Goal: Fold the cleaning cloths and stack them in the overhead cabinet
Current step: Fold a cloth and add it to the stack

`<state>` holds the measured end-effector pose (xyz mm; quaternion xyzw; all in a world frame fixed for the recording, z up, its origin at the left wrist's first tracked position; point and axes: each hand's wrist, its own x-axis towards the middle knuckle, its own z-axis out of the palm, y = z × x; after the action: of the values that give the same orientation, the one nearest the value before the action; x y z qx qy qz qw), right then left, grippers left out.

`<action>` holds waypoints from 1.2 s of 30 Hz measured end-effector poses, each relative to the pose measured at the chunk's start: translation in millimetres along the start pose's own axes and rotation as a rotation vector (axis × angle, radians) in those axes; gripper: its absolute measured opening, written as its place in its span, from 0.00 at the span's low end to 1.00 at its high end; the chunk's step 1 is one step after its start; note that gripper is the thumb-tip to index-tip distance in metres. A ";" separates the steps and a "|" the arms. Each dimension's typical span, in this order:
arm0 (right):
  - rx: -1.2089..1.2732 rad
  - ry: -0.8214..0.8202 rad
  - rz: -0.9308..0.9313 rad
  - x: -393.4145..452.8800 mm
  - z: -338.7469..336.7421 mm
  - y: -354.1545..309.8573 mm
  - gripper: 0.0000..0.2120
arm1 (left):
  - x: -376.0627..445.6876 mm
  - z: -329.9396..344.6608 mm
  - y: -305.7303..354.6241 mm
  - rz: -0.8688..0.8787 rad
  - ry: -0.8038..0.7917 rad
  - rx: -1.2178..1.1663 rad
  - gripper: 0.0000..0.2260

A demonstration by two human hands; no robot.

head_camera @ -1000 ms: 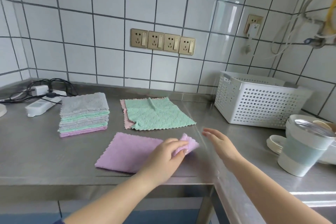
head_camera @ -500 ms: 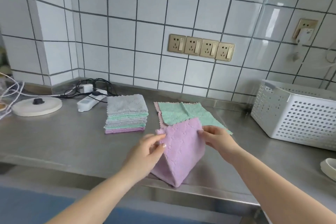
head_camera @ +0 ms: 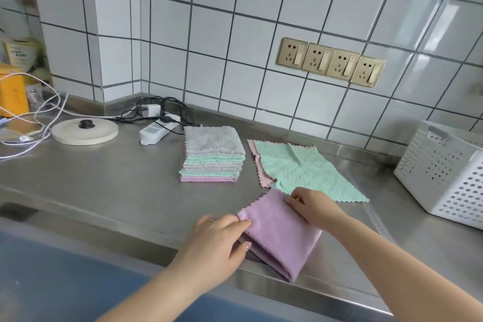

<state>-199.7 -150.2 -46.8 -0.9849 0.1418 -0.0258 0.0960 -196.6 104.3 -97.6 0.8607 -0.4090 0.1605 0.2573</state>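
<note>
A purple cloth [head_camera: 281, 235], folded in half, lies near the front edge of the steel counter [head_camera: 109, 185]. My left hand [head_camera: 217, 243] pinches its left corner. My right hand [head_camera: 313, 208] holds its far corner down. Behind it lies a flat green cloth [head_camera: 300, 167] on top of a pink cloth [head_camera: 257, 165]. To the left of those stands a stack of folded cloths [head_camera: 213, 155], grey on top with green, grey and pink layers below. No overhead cabinet is in view.
A white perforated basket [head_camera: 444, 170] stands at the right. A power strip [head_camera: 156, 132] with black cables, a round cream kettle base [head_camera: 85, 132] and white cords lie at the back left. Four wall sockets [head_camera: 330, 61] sit on the tiled wall.
The purple cloth went from lying flat, to being lifted by both hands, to lying folded in half on the counter. The camera has turned to the left.
</note>
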 end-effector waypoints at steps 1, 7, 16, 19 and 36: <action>-0.038 -0.006 -0.019 1.4 -1.2 -2.4 0.13 | -0.2 -0.1 -1.0 -0.004 0.005 0.000 0.17; -0.258 -0.044 -0.088 10.9 -1.5 -15.3 0.18 | 2.5 -4.5 -4.1 -0.039 0.015 -0.026 0.16; -0.170 -0.089 0.000 15.7 1.2 -15.7 0.16 | -1.7 0.7 1.7 -0.020 0.021 0.195 0.15; 0.205 -0.048 0.111 5.5 -4.7 -0.4 0.17 | 3.8 3.1 11.5 0.028 -0.047 0.244 0.23; 0.085 0.087 0.108 -24.2 7.7 18.4 0.15 | 34.0 18.6 43.5 0.062 -0.573 0.147 0.32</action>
<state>-227.3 -159.2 -58.6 -0.9688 0.1974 -0.0692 0.1330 -208.7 49.2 -82.6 0.8745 -0.4780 -0.0519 0.0632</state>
